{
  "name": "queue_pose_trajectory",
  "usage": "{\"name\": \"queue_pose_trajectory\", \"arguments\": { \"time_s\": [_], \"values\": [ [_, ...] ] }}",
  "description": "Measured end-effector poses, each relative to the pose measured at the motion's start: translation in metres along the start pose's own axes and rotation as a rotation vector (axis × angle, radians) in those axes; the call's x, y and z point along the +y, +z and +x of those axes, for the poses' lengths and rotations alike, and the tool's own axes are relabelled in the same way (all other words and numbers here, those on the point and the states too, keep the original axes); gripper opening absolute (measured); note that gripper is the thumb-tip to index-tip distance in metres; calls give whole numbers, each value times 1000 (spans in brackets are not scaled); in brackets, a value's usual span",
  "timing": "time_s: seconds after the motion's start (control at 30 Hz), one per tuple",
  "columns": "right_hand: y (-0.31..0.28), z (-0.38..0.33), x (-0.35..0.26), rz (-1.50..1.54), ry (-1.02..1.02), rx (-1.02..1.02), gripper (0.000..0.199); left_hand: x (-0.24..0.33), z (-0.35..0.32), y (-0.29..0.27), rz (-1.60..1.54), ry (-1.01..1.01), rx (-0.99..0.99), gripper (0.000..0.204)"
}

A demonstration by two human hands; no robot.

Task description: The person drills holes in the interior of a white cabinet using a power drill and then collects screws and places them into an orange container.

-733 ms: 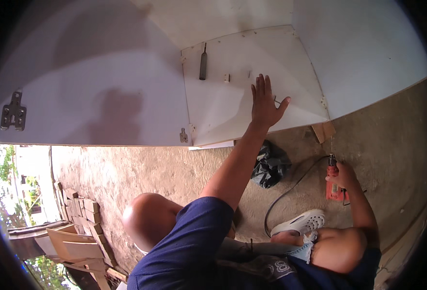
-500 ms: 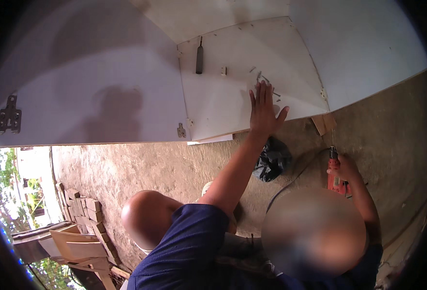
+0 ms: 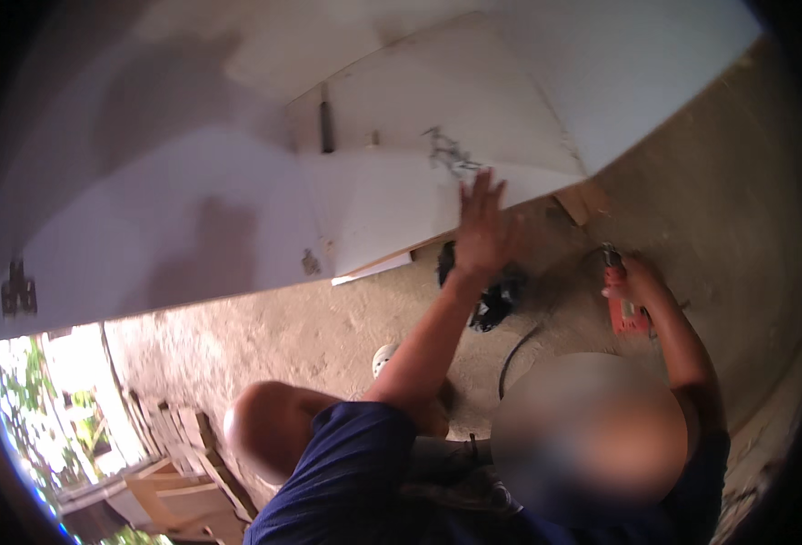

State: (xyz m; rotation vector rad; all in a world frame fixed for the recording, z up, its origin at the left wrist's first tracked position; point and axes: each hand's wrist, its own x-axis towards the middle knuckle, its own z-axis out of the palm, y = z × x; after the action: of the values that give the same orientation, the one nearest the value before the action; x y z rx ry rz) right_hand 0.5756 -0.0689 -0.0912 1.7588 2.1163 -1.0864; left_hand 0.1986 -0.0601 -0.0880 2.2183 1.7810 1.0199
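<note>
My left hand (image 3: 487, 229) is slightly blurred, palm down with its fingers stretched out. It hovers over the front edge of a white cabinet panel (image 3: 392, 195), fingertips just short of a scatter of screws (image 3: 453, 156). My right hand (image 3: 637, 280) is wrapped round a red power drill (image 3: 630, 315), held over the floor to the right with its chuck pointing away from me. Further left on the panel lie a dark-handled screwdriver (image 3: 327, 127) and a small pale block (image 3: 373, 139).
White side panels rise left and right, with metal hinges (image 3: 19, 291) on the left one. A black plastic bag (image 3: 501, 300) sits on the concrete floor (image 3: 310, 331) below my left hand, near the drill's cable (image 3: 514, 356). Wood offcuts (image 3: 187, 500) are piled at lower left.
My left hand has drawn back from the screws toward the panel's front edge. The whole view has tilted and shifted. The drill stays in my right hand.
</note>
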Motion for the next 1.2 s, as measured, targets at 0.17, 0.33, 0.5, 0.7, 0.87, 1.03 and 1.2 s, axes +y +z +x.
{"name": "queue_pose_trajectory", "arguments": {
  "time_s": [0.17, 0.33, 0.5, 0.7, 0.87, 1.03, 1.2],
  "values": [
    [-5, -1, -1, -160, 41, 41, 65, -22, 18, -6, 55, 92, -46, 58],
    [-5, 9, 2, -180, 17, 7, 55, -33, 28, 2, 144, 239, -176, 51],
    [6, 7, 3, -284, 56, 2, 52, -16, 48, 17, 111, 274, -212, 49],
    [22, 1, 7, -253, 112, 216, 56, 1, 75, 37, 42, 300, -278, 54],
    [-18, 18, 47, -238, 185, 486, 61, 8, 74, 44, 74, 213, -237, 63],
    [-51, 33, 92, -158, 122, 575, 57, 19, 79, 49, 154, 129, -265, 75],
    [-46, 40, 115, -93, 53, 632, 55, 27, 78, 51, 280, -49, -351, 89]
  ]
}}
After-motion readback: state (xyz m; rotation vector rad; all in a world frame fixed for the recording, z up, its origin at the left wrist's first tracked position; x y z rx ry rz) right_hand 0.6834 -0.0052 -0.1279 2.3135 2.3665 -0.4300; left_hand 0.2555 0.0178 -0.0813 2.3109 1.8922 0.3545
